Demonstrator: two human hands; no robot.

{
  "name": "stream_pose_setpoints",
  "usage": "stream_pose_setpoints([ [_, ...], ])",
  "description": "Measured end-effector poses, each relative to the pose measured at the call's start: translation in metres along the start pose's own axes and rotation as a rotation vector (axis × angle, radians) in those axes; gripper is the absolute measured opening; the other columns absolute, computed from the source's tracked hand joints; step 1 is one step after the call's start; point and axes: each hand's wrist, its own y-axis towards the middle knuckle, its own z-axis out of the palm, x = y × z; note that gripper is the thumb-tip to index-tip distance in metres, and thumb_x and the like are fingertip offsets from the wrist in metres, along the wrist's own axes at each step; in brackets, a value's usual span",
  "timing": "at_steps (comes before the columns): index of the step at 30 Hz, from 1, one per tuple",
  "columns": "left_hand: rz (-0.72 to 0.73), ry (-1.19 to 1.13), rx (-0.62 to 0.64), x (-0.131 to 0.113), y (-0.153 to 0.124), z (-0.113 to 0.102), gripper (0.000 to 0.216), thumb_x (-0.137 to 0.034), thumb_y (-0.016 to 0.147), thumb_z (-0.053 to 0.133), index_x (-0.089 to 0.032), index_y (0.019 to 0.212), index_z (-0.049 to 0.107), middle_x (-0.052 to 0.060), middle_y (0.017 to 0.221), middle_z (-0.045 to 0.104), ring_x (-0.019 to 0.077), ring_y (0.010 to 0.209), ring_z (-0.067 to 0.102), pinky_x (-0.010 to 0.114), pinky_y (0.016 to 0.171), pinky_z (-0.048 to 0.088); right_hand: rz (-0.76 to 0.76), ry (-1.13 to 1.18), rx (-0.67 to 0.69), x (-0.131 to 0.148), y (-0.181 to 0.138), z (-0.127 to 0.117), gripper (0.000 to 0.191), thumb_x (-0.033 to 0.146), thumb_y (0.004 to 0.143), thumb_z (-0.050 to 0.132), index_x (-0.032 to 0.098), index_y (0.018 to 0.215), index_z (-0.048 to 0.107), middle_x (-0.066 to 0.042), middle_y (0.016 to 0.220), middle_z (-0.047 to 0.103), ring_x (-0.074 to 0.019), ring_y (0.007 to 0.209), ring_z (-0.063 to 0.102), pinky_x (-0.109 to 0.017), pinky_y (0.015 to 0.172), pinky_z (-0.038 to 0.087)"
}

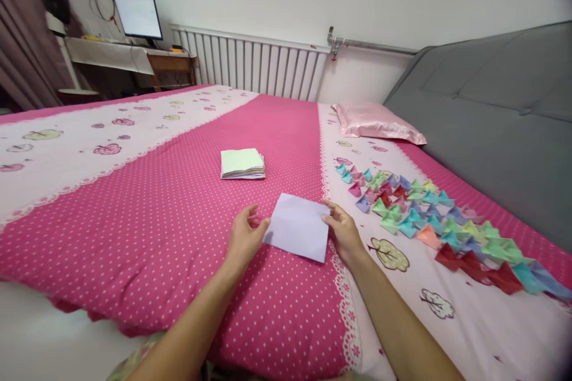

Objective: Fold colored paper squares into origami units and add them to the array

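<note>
A square sheet of pale lilac paper point(298, 226) is in front of me, just above or on the pink dotted bedspread. My right hand point(347, 232) grips its right edge, thumb on the near face and fingertips at the upper corner. At the left edge, the thumb of my left hand point(245, 237) meets the paper while the other fingers curve apart from it. Beyond the sheet lies a stack of square coloured paper point(242, 162), pale green on top. Folded paper boats point(431, 237) in many colours stand in rows to the right.
The bed's bedspread point(170, 238) spreads around the papers. A pink pillow point(378, 122) rests near the grey headboard point(496, 107). Behind the bed are a white radiator point(254, 62) and a desk point(172, 62) with a monitor point(137, 16).
</note>
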Motion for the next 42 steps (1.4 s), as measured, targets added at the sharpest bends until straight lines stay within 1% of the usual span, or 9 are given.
stream_pose_setpoints([
  [4,0.055,0.062,-0.032,-0.004,-0.003,-0.005,0.050,-0.039,0.076,0.053,-0.014,0.120,0.048,0.015,0.111,0.055,0.0216,0.093,0.057,0.035,0.076,0.049,0.091,-0.009,-0.255,-0.003,-0.011,0.007,0.046,0.019,0.064,0.060,0.020,0.108,0.047,0.002,0.078,0.061,-0.0127,0.065,0.062,-0.023,0.057,0.052],
  [11,0.210,0.245,0.042,0.005,-0.004,0.003,0.046,-0.032,0.078,0.052,-0.010,0.118,0.048,0.016,0.112,0.055,0.0244,0.099,0.056,0.038,0.083,0.046,0.126,-0.484,-0.200,-0.010,-0.017,0.003,0.053,0.034,0.071,0.055,0.019,0.119,0.036,-0.001,0.074,0.061,-0.0117,0.043,0.058,-0.019,0.034,0.041],
  [14,0.244,0.247,0.074,0.007,-0.004,0.006,0.043,-0.028,0.080,0.047,-0.011,0.119,0.048,0.016,0.115,0.055,0.0235,0.100,0.056,0.039,0.086,0.045,0.039,-0.633,-0.137,-0.009,-0.011,-0.004,0.055,0.041,0.074,0.051,0.021,0.124,0.040,-0.001,0.072,0.063,-0.0141,0.048,0.060,-0.023,0.041,0.044],
  [19,0.251,0.260,0.051,0.008,-0.003,0.007,0.038,-0.027,0.082,0.046,-0.009,0.114,0.051,0.016,0.114,0.056,0.0239,0.102,0.056,0.040,0.088,0.044,-0.106,-0.626,-0.010,-0.004,-0.005,-0.014,0.026,0.032,0.070,0.055,0.016,0.088,0.067,-0.005,0.080,0.066,-0.0169,0.075,0.061,-0.026,0.064,0.046],
  [24,0.314,0.333,-0.068,0.003,-0.003,0.005,0.039,-0.030,0.085,0.042,-0.008,0.114,0.053,0.017,0.122,0.051,0.0262,0.115,0.046,0.043,0.096,0.038,0.236,-0.452,0.288,0.021,-0.015,-0.020,0.034,0.033,0.064,0.066,0.014,0.093,0.064,0.006,0.053,0.051,-0.0060,0.043,0.045,-0.019,0.044,0.035],
  [33,0.464,0.467,-0.114,-0.004,-0.011,0.012,0.040,-0.034,0.088,0.036,-0.010,0.114,0.053,0.017,0.128,0.046,0.0260,0.119,0.043,0.043,0.098,0.036,0.437,-0.605,0.515,0.055,-0.024,-0.040,0.042,0.040,0.066,0.066,0.014,0.099,0.062,-0.004,0.061,0.065,-0.0131,0.051,0.060,-0.020,0.043,0.038],
  [38,0.572,0.563,-0.075,-0.014,-0.003,0.020,0.043,-0.031,0.089,0.034,-0.009,0.122,0.046,0.017,0.136,0.038,0.0251,0.124,0.037,0.040,0.101,0.033,-0.062,-0.706,-0.145,0.046,-0.016,-0.035,0.043,0.044,0.074,0.056,0.011,0.102,0.060,-0.009,0.070,0.067,-0.0188,0.062,0.064,-0.028,0.055,0.049],
  [40,0.667,0.608,-0.018,-0.021,0.001,0.026,0.043,-0.028,0.089,0.032,-0.010,0.126,0.043,0.015,0.138,0.036,0.0228,0.127,0.033,0.039,0.104,0.030,-0.303,-0.625,-0.139,0.039,-0.020,-0.016,0.047,0.045,0.082,0.044,0.014,0.116,0.051,-0.014,0.107,0.063,-0.0229,0.095,0.061,-0.035,0.074,0.051],
  [42,0.762,0.657,0.068,-0.023,0.002,0.034,0.043,-0.026,0.090,0.029,-0.011,0.128,0.040,0.013,0.139,0.035,0.0209,0.130,0.027,0.038,0.106,0.025,-0.467,-0.698,0.040,0.029,-0.027,0.007,0.050,0.042,0.087,0.038,0.018,0.131,0.036,-0.012,0.135,0.042,-0.0217,0.124,0.039,-0.040,0.099,0.036],
])
